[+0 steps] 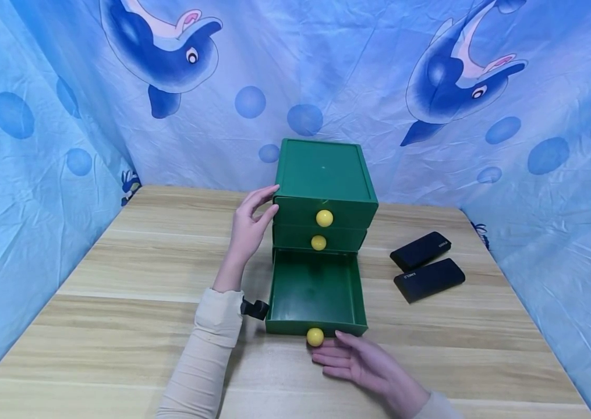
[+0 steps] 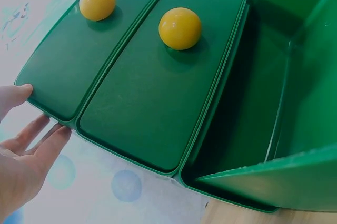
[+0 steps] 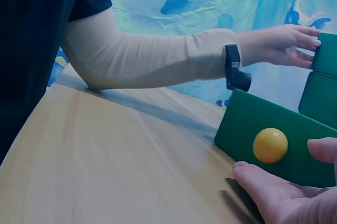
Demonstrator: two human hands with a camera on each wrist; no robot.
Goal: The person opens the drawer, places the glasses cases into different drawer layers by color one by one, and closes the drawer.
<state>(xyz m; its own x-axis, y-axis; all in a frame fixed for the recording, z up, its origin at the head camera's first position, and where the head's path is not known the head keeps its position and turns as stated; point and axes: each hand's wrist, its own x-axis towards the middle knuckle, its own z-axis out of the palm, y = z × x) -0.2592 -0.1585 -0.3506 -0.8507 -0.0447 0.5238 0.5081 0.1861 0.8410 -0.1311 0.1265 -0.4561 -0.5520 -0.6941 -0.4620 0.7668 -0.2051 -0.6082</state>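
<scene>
A green drawer cabinet (image 1: 326, 171) with yellow ball knobs stands near the back of the table. Its top and middle drawers are closed. The bottom drawer (image 1: 313, 291) is pulled far out, and its inside is bare. My left hand (image 1: 247, 230) touches the cabinet's upper left side with extended fingers, the thumb at the front corner, as the left wrist view also shows. Just in front of the bottom drawer is my right hand (image 1: 360, 364), palm turned up toward the drawer, fingers fairly straight and apart. Its fingertips are right below the bottom yellow knob (image 1: 315, 337).
Two black cases (image 1: 421, 251) with small white lettering lie on the wooden table (image 1: 133, 291) to the right of the cabinet, one partly against the other. A blue dolphin-print curtain (image 1: 305, 70) closes off the back and sides. A black wrist device (image 1: 254, 309) sits beside the drawer's left wall.
</scene>
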